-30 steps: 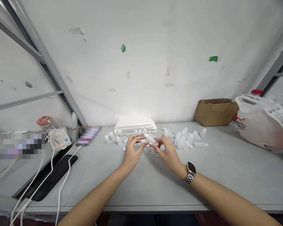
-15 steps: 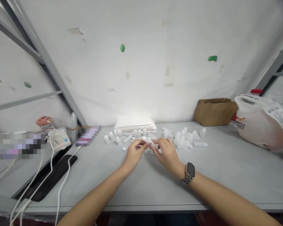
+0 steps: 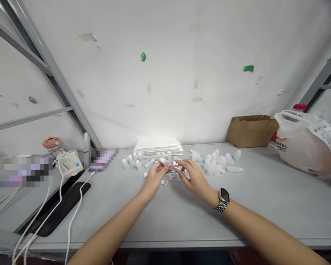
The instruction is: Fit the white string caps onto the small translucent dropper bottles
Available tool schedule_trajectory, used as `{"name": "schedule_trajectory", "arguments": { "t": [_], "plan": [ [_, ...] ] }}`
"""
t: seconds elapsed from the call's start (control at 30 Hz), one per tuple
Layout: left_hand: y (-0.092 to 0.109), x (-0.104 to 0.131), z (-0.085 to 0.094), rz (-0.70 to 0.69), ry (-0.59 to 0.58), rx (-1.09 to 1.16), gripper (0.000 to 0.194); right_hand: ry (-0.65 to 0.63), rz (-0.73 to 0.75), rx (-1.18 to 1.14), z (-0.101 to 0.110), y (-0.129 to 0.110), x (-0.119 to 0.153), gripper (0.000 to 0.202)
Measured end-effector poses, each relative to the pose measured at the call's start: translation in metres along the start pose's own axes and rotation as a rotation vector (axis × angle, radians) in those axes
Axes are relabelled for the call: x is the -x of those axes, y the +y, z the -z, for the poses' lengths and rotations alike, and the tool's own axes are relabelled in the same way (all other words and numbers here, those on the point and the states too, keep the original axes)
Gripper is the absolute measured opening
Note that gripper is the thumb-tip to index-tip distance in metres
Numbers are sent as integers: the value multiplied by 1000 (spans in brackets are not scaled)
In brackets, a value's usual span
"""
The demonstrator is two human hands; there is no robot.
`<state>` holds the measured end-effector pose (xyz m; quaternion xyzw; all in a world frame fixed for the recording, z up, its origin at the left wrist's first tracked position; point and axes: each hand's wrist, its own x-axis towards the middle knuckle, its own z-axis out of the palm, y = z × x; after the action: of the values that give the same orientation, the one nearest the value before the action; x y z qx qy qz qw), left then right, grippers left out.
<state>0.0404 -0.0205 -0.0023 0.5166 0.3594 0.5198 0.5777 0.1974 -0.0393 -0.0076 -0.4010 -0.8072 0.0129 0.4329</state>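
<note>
A small translucent bottle lies tilted in the fingers of my left hand. My right hand, with a watch on its wrist, pinches at the bottle's right end; what its fingertips hold there is too small to make out. Below the hands are small white looped parts on the table. Several little bottles with caps stand to the left, and a heap of translucent bottles lies to the right.
Behind the hands sits a stack of white sheets. A brown paper box and a plastic bag are at the right. Phones, a white power strip, cables and a black pad occupy the left of the grey table.
The bottle and my left hand have shifted slightly left. My right fingers have moved to the bottle's right end, and more of the looped parts shows beneath.
</note>
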Motion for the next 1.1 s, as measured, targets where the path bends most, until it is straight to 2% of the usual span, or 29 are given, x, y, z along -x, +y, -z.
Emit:
{"name": "schedule_trajectory", "arguments": {
  "t": [0.1, 0.17, 0.3, 0.47, 0.63, 0.77, 1.0, 1.1],
  "plan": [
    [0, -2, 2, -20, -44, -68, 28, 2, -10, -59, 1, 2, 0, 36],
    [0, -1, 2, -29, -122, -127, 27, 7, 3, -56, 0, 5, 0, 40],
    [1, 3, 2, -41, -271, -241, 27, 18, -36, -31, -1, 8, -1, 34],
    [1, 4, 4, -41, -267, -321, 29, 15, -157, -145, -1, 7, -3, 19],
    [0, 2, 3, 51, -281, -201, 30, 31, -196, -207, 2, 4, -4, 12],
    [0, 1, 1, 123, -265, -116, 33, 78, -92, -115, 2, 2, -3, 13],
    [0, 4, -2, 142, -272, -25, 32, 193, 284, 131, 2, 6, 1, 20],
    [3, 5, -3, 163, -265, 17, 33, 203, 288, 123, 2, 8, 1, 19]
  ]
}}
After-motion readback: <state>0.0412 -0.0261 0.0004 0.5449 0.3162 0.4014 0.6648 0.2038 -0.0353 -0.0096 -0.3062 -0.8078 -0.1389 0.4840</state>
